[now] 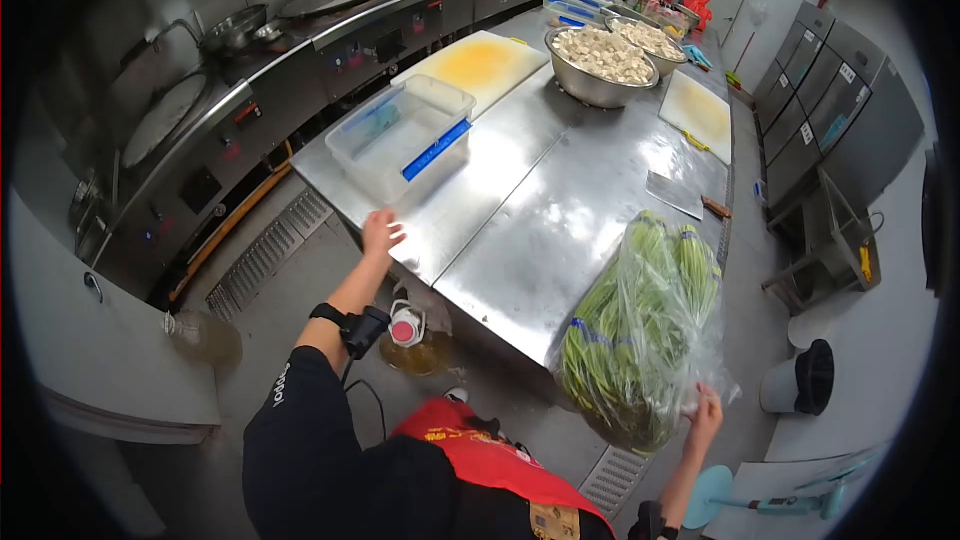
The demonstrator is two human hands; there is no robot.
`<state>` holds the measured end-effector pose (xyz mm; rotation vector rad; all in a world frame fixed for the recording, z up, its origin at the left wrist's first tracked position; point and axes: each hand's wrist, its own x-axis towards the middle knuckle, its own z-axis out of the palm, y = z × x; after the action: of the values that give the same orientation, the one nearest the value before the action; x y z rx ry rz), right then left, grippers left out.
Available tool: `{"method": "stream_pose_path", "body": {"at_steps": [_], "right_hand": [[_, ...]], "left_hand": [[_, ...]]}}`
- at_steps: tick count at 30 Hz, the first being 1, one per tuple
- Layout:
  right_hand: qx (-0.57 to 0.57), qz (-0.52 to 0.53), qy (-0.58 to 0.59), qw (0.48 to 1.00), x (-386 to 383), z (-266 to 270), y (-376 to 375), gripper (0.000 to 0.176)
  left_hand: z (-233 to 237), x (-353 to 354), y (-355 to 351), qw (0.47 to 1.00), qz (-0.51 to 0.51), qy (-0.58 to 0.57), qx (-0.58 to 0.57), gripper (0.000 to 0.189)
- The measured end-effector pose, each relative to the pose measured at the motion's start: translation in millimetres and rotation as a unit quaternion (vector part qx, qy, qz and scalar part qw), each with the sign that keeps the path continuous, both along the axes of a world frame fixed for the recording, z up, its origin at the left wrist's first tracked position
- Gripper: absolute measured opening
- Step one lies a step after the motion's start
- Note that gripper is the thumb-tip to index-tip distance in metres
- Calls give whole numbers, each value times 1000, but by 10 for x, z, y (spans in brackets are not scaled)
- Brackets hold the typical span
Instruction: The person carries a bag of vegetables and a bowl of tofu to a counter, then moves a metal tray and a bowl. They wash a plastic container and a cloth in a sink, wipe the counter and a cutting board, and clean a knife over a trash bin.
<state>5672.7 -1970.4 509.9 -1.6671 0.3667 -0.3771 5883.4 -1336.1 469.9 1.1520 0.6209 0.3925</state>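
My left hand (382, 234) is held in the air by the near left edge of the steel table (500, 225), fingers apart and nothing in them. The clear plastic box (385, 145) with a blue clip stands on the table just beyond it. At the near right corner lies a clear plastic bag (655, 290) full of long green vegetable stalks (610, 365), bundled with purple ties. My right hand (706, 410) pinches the bag's loose edge at its near right side. Past the bag rests a cleaver (676, 195) with a wooden handle.
Steel bowls (590, 90) of pale cut chunks stand farther back, between two cutting boards (485, 65). Stoves with woks (235, 30) line the left wall. A jug (405, 325) stands on the floor below the table. At right are a bin (800, 380) and steel cabinets (825, 85).
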Motion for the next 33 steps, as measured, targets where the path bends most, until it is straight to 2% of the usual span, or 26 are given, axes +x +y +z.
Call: {"method": "stream_pose_path", "body": {"at_steps": [2, 4, 8, 10, 13, 16, 18, 19, 21, 24, 26, 27, 29, 31, 33], "right_hand": [[56, -137, -40, 988, -150, -111, -81, 22], [87, -259, -57, 960, -344, -388, -241, 25], [117, -379, -25, 917, -852, -893, -537, 24], [102, -385, -7, 917, -1224, -1255, -564, 23], [131, -450, 67, 881, -1521, -1444, -265, 18], [213, -385, 9, 898, -2018, -2226, -675, 16], [172, -421, 144, 879, -2061, -1935, -375, 15], [164, -431, 206, 863, -1967, -1627, -126, 16], [161, -430, 272, 846, -1913, -1285, 178, 21], [155, -428, 278, 846, -1774, -887, 615, 25], [147, -433, 265, 849, -1729, -799, 819, 26], [144, -439, 254, 849, -1715, -781, 901, 27], [170, -437, 250, 847, -1734, -800, 944, 28], [226, -420, 261, 839, -1832, -893, 932, 28], [237, -446, 277, 818, -2030, -804, 1050, 29]], "left_hand": [[46, 23, 445, 998, 53, 17, 7, 44], [184, 54, 683, 996, 77, 45, 26, 49], [98, 315, 1096, 995, 53, 85, 12, 65], [176, 568, 1229, 993, 29, 115, 13, 71], [98, 732, 1445, 992, 0, 124, 28, 60], [193, 623, 1396, 992, 4, 127, -1, 48], [222, 479, 1479, 995, -14, 94, -38, 41], [292, 435, 1510, 995, -24, 78, -57, 38], [605, 472, 1415, 998, -20, 27, -54, 30], [950, 828, 1393, 997, -36, -39, -48, 29], [1199, 1068, 1302, 993, -82, -64, -55, 30], [1230, 1190, 1246, 994, -71, -57, -54, 30], [1189, 1415, 1149, 996, -50, -42, -53, 32], [951, 1623, 1114, 997, -52, -11, -53, 30], [809, 1841, 967, 997, -58, 14, -52, 31]]}}
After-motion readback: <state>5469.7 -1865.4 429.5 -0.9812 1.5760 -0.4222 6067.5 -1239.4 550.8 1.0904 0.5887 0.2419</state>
